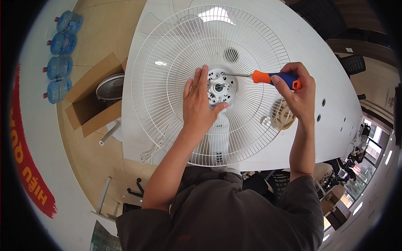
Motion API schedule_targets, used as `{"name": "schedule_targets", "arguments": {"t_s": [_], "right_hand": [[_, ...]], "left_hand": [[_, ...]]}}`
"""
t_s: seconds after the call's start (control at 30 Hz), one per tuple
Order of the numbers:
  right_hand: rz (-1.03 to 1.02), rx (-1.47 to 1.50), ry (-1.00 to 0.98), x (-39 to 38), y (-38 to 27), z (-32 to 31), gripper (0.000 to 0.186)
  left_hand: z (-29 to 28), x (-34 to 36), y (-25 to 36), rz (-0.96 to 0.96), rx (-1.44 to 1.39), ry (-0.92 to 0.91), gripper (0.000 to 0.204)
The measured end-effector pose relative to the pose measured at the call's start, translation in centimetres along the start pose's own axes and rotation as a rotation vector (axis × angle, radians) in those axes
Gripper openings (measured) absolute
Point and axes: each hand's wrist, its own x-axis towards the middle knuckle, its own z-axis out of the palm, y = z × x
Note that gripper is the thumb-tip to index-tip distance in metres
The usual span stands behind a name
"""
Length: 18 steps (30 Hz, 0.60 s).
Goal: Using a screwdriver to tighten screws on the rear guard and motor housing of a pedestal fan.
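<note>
A round white wire fan grille (pixel 167 46) lies over the table in front of me. At its middle sits a white motor hub (pixel 218 96) with a metal shaft and several holes around it. My left hand (pixel 197 104) rests on the grille beside the hub, fingers stretched out and thumb at the hub's lower edge. A screwdriver (pixel 261 77) with an orange and dark blue handle is gripped in my right hand (pixel 302 92). Its shank points left, and the tip meets the hub's upper part. Below the grille shows the fan's white body (pixel 218 140).
The white table (pixel 335 104) has round holes at its right. Clear fan blades (pixel 159 25) lie behind the grille, a woven basket (pixel 284 113) at its lower right, and a white cord (pixel 150 155) at the lower left. On the floor stand an open cardboard box (pixel 92 94) and several blue water bottles (pixel 63 43).
</note>
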Motion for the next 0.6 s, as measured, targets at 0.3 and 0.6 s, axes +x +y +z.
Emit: {"name": "schedule_targets", "arguments": {"t_s": [0.3,0.6], "right_hand": [[-0.026,-0.039,0.012,0.31,-0.05,-0.36,0.04],[-0.041,-0.039,0.013,0.24,-0.01,-0.02,0.037]], "left_hand": [[0.33,0.21,0.29,-0.025,-0.02,0.011,0.114],[0.06,0.33,0.24,-0.043,-0.005,0.006,0.113]]}}
